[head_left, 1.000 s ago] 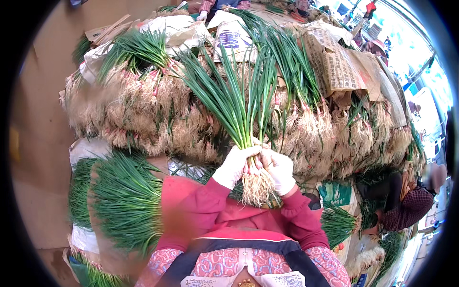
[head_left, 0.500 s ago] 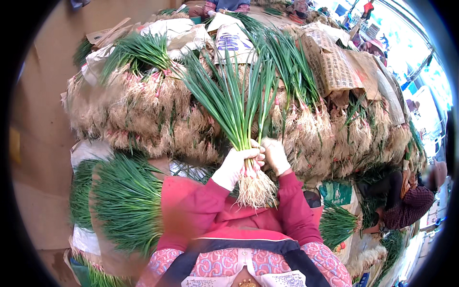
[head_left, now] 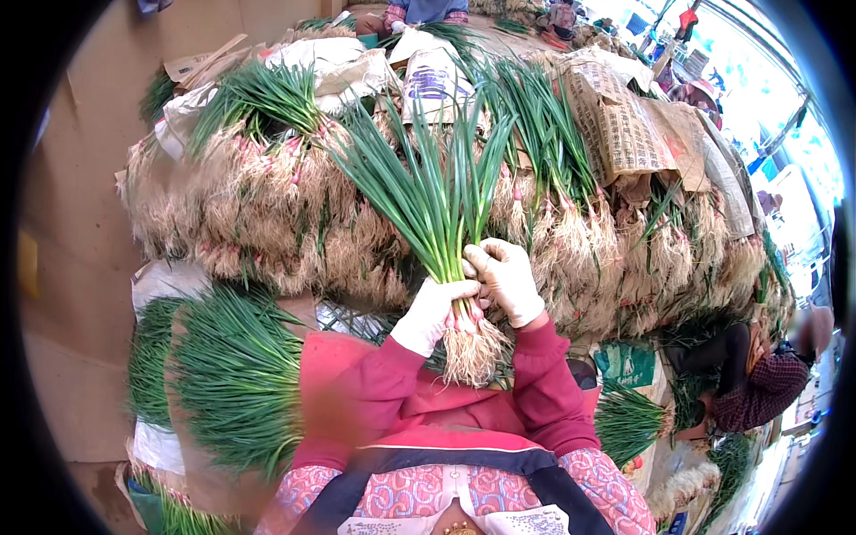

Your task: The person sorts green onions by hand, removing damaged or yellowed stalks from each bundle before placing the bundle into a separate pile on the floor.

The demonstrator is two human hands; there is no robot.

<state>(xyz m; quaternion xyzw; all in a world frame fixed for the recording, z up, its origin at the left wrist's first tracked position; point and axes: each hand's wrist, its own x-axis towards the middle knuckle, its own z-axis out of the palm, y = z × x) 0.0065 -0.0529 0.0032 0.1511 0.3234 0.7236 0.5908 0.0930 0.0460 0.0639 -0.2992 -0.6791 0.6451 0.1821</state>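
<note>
In front of my chest, my left hand (head_left: 434, 312) is closed round a bunch of green garlic (head_left: 437, 205), just above its pinkish bulbs. The long green leaves fan upward and away from me, and a tuft of pale roots (head_left: 474, 355) hangs below the grip. My right hand (head_left: 508, 281), also in a pale glove, is at the right side of the same bunch. Its thumb and fingers are bent together against the stalks close to the left thumb. Just what the right fingertips pinch is partly hidden.
Beyond my hands is a wide heap of green garlic, roots (head_left: 285, 214) toward me, partly covered by printed paper sacks (head_left: 615, 134). More bunches (head_left: 236, 383) lie at my left. A person (head_left: 762, 383) crouches at the right; another person (head_left: 426, 11) sits beyond the heap.
My right hand has moved left and slightly up from beside the bunch, and its fingers are now against the stalks. The leaves have swung a little, while my left hand keeps its grip.
</note>
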